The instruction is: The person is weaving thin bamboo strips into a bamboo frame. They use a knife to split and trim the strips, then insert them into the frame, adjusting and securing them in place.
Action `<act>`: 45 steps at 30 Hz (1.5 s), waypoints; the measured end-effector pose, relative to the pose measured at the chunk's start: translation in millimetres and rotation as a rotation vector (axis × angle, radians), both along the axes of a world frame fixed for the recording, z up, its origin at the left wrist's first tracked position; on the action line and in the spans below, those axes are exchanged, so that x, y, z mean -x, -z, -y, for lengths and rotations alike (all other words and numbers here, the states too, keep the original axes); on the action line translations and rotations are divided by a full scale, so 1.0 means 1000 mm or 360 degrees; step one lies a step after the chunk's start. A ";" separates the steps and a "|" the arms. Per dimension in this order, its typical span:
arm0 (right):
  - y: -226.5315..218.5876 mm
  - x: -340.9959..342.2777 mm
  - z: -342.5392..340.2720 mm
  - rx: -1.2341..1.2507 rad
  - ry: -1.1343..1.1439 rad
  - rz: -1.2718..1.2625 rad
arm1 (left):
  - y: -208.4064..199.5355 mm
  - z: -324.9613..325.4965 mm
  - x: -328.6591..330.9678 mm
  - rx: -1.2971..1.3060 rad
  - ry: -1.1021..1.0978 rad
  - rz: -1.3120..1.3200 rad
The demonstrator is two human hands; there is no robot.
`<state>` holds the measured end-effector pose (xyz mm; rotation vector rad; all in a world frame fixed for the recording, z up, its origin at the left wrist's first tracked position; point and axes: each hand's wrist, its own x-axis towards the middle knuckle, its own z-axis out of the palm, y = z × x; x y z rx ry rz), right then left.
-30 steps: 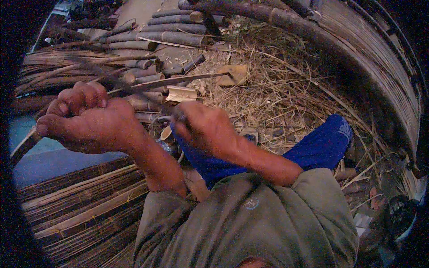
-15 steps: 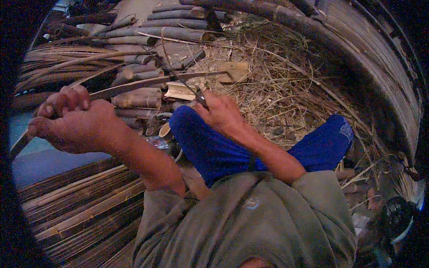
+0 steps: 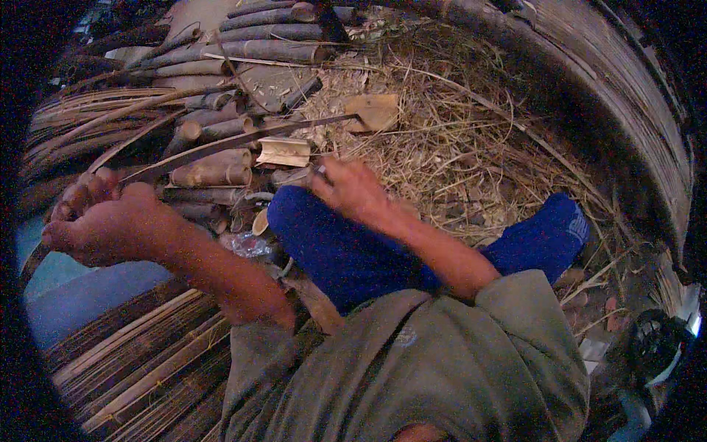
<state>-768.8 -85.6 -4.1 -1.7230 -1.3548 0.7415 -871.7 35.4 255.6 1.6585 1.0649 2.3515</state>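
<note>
My left hand (image 3: 103, 217) is closed round a long split bamboo strip (image 3: 243, 138). From the fist the strip slants up to the right, and its far tip hangs over the shavings; its other end passes out behind the fist, lower left. Beside my raised left knee, my right hand (image 3: 352, 188) is closed on what looks like a thin knife, blurred and mostly hidden by the fingers. Just left of that hand lies a short, pale half-split bamboo piece (image 3: 283, 152). A flat wooden block (image 3: 373, 113) rests beyond it on the shavings.
Cut bamboo lengths (image 3: 272, 50) lie stacked at the far left. Bundled strips (image 3: 132, 368) fill the near left beside a blue surface (image 3: 96, 291). Loose shavings (image 3: 456, 140) cover the floor ahead. A large dark curved bundle (image 3: 589, 96) bounds the right.
The knife pointed up and left across the strip; now it shows only faintly at my right fingers. My left hand still grips the strip. The whole view has shifted slightly.
</note>
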 end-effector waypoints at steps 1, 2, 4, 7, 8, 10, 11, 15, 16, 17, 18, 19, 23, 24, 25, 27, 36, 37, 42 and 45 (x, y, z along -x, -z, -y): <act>-0.004 0.005 0.001 -0.0064 0.0001 0.0061 | 0.000 -0.004 0.000 -0.0006 0.0002 0.0014; -0.004 0.007 0.000 -0.0127 0.0002 0.0121 | 0.000 -0.009 0.000 -0.0018 0.0001 0.0039; 0.043 -0.004 -0.014 0.0193 0.0141 0.0030 | -0.006 -0.022 0.003 0.0013 0.0144 0.0257; 0.053 -0.023 -0.019 0.0418 0.0166 -0.0121 | -0.002 -0.029 0.008 0.0107 -0.0004 0.0224; 0.048 -0.014 -0.020 0.0365 0.0132 -0.0058 | -0.003 -0.033 0.011 0.0118 0.0015 0.0250; 0.040 -0.001 -0.019 0.0255 0.0067 0.0099 | -0.004 -0.043 0.018 0.0139 0.0056 0.0335; 0.040 -0.003 -0.019 0.0188 0.0054 0.0022 | -0.002 -0.050 0.022 0.0108 0.0072 0.0333; 0.118 -0.045 -0.029 0.0445 0.0172 -0.0041 | -0.001 -0.086 0.055 0.0052 0.0152 0.0275; 0.108 -0.041 -0.030 0.0432 0.0162 0.0080 | 0.002 -0.090 0.060 0.0067 0.0158 0.0261; 0.099 -0.031 -0.032 0.0418 0.0151 0.0201 | 0.004 -0.092 0.063 0.0094 0.0065 0.0258; 0.095 -0.030 -0.033 0.0397 0.0149 0.0335 | 0.002 -0.090 0.057 0.0114 -0.0019 0.0267; 0.104 -0.032 -0.034 0.0436 0.0122 0.0347 | 0.001 -0.089 0.051 0.0134 -0.0105 0.0276; 0.193 -0.060 -0.021 0.0551 0.0198 0.0311 | -0.001 -0.095 0.033 0.0137 -0.0005 0.0402; 0.205 -0.070 -0.023 0.0540 0.0254 0.0286 | -0.002 -0.106 0.049 0.0131 0.0068 0.0389; 0.200 -0.068 -0.021 0.0576 0.0201 0.0150 | 0.002 -0.109 0.062 0.0158 0.0102 0.0364; 0.186 -0.050 -0.005 0.0458 0.0167 0.0222 | 0.007 -0.110 0.077 0.0186 -0.0005 0.0303; 0.210 -0.060 0.006 0.0501 0.0772 -0.0950 | 0.001 -0.087 0.038 0.0327 0.0107 0.0691; 0.165 -0.036 0.010 0.0493 0.0945 -0.1531 | 0.006 -0.080 0.050 0.0355 0.0041 0.0772; 0.075 -0.021 0.063 0.0498 0.0906 -0.2357 | 0.006 -0.070 0.044 0.0238 0.0743 0.0431; 0.004 -0.022 0.099 0.0905 0.0681 -0.2353 | -0.007 -0.047 0.040 0.0178 0.0944 0.0358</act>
